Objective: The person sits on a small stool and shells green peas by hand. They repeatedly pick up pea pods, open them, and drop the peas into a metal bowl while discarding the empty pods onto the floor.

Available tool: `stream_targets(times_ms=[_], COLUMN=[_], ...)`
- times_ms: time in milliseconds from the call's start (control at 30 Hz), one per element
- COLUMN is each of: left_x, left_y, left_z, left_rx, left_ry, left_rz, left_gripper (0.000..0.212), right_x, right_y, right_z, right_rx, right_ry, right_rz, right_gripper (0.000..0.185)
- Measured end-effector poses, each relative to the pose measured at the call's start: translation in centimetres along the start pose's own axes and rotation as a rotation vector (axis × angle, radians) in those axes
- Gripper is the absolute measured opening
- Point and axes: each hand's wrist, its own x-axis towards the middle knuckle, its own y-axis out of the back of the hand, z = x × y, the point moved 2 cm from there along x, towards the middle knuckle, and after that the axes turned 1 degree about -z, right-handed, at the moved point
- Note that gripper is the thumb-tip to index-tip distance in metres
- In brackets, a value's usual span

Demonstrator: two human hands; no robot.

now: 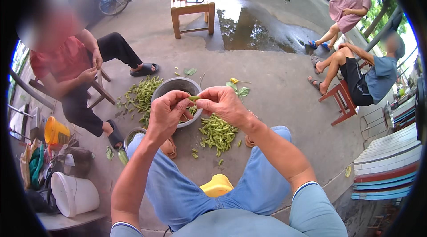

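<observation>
Between my two hands, above a grey basin (pixel 160 87), is a small green bean pod (pixel 193 98). My left hand (pixel 169 113) pinches its left end with thumb and fingertips. The thumb and forefinger of my right hand (pixel 223 104) grip the other end. Under my wrists the basin stands on the concrete, partly hidden, with green pieces visible inside. A heap of green pods (pixel 218 133) lies on the ground between my feet. Another heap of pods (pixel 143 93) spreads along the basin's left side. A metal bowl (pixel 130 137) is half covered by my left knee.
A person in red (pixel 60 60) sits at left; another person (pixel 377 73) sits on a red stool (pixel 343 103) at right, near someone standing (pixel 350 7). A wooden chair (pixel 192 7) stands beside a puddle (pixel 250 30). Buckets, one white (pixel 80 197), one yellow (pixel 55 132), are lower left.
</observation>
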Motion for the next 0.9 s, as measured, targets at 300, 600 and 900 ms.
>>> stream_targets(times_ms=[300,600,900], left_x=[-6.2,-6.5,-4.8], left_y=[-4.5,-6.4,-6.0], left_z=[7.6,9.7,6.3], left_rx=[-0.007,-0.039,-0.251], left_ry=[-0.038,0.179,0.25], left_rz=[-0.161,-0.583,-0.71], left_gripper=[0.019,0.027,0.028], right_x=[-9.4,-11.9,-10.9], right_y=[0.1,2.3,2.3], right_z=[-6.5,-7.4,-4.9], right_rx=[0.068,0.197,0.23], right_ry=[0.149,0.121,0.092], right_rz=[0.029,-0.111,-0.087], right_gripper=[0.016,0.019,0.014])
